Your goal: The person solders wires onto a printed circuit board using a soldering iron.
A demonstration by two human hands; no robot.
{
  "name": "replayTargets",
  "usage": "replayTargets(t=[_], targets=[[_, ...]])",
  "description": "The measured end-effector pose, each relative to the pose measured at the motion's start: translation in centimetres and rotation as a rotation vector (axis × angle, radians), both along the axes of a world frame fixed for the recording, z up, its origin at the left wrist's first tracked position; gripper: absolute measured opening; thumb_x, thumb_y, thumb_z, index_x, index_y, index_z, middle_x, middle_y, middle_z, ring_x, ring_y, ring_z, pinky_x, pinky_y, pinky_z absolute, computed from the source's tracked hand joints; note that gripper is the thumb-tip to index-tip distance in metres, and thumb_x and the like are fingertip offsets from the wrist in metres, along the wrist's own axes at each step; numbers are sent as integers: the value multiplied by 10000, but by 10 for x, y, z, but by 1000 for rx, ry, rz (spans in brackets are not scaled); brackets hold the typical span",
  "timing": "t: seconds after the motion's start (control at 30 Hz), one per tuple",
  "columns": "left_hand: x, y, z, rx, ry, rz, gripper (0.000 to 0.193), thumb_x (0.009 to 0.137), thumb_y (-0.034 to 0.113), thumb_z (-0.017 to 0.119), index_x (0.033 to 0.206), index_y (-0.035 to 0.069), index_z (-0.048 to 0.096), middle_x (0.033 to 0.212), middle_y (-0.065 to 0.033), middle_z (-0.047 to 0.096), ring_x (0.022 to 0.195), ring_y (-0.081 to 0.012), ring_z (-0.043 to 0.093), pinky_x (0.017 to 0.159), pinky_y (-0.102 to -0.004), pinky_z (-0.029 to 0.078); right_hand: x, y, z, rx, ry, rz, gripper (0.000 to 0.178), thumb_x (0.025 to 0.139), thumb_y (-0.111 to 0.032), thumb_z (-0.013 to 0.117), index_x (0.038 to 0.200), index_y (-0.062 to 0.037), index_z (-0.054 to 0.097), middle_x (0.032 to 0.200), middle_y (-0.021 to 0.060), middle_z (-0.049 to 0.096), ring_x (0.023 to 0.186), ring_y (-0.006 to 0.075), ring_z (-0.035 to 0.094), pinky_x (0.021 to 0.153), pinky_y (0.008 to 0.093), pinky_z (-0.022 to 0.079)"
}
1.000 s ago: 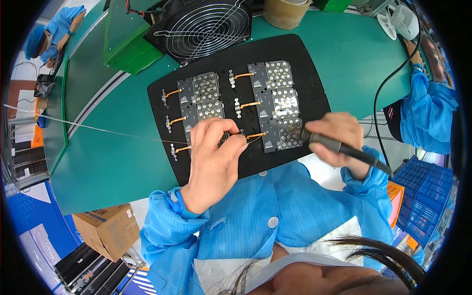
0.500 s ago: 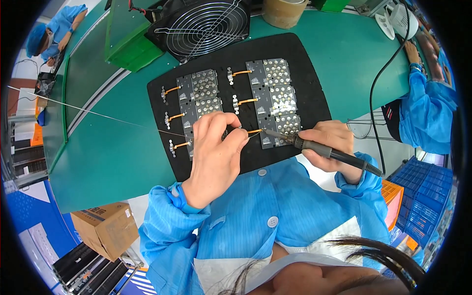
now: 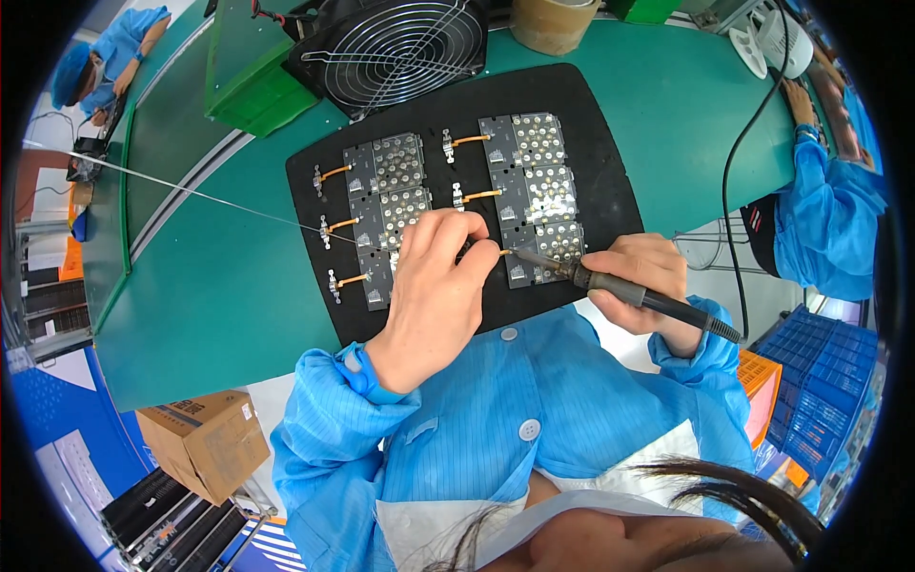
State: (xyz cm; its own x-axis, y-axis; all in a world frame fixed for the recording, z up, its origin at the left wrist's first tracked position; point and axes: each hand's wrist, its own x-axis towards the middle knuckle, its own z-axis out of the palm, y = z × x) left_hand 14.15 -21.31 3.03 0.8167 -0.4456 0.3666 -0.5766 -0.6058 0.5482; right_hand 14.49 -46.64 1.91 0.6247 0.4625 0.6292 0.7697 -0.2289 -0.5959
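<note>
Black iron (image 3: 629,291) in the closed right hand (image 3: 639,286) points left, tip at the wire joint (image 3: 502,253) pinched under the left hand (image 3: 434,286).

Dark-handled soldering iron (image 3: 640,295), tip at small circuit board (image 3: 543,253) on black mat (image 3: 600,162).

Place: electronics assembly workshop, factory line.
Bench (image 3: 238,286): long, green, curved; black work mat (image 3: 591,124) on top.
Gear: soldering iron (image 3: 629,289), circuit boards (image 3: 534,191), extraction fan (image 3: 400,48).
People: blue anti-static coats (image 3: 534,400); co-worker (image 3: 829,210) alongside.
Storage: blue crates (image 3: 820,372), cardboard box (image 3: 205,443).
</note>
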Motion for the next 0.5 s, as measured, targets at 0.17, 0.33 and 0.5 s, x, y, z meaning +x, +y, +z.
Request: replayTargets(t=[0.17, 0.33, 0.5], targets=[[-1, 0, -2, -101, 202, 23, 190, 736, -94, 609, 896, 0, 569, 974, -139, 488, 754, -313, 587, 630, -408, 480, 0, -1, 0, -7, 5, -6, 253, 723, -107, 733, 898, 66, 674, 592, 98, 600, 450, 188, 568, 407, 280, 403], [-1, -2, -6, -105, 273, 23, 143, 790, -65, 645, 887, -6, 559, 965, -139, 465, 692, -287, 599, 593, -409, 480, 0, 0, -2, 16, 0, -9, 252, 721, -106, 733, 895, 68, 676, 573, 95, 587, 444, 186, 563, 402, 279, 394], [0, -3, -11, -146, 273, 40, 140, 777, -82, 661, 884, -28, 587, 942, -128, 470, 703, -262, 586, 607, -364, 476, 1, 0, -1, 16, 6, -6, 255, 720, -106, 733, 898, 68, 677, 566, 92, 580, 441, 189, 559, 401, 279, 388]])
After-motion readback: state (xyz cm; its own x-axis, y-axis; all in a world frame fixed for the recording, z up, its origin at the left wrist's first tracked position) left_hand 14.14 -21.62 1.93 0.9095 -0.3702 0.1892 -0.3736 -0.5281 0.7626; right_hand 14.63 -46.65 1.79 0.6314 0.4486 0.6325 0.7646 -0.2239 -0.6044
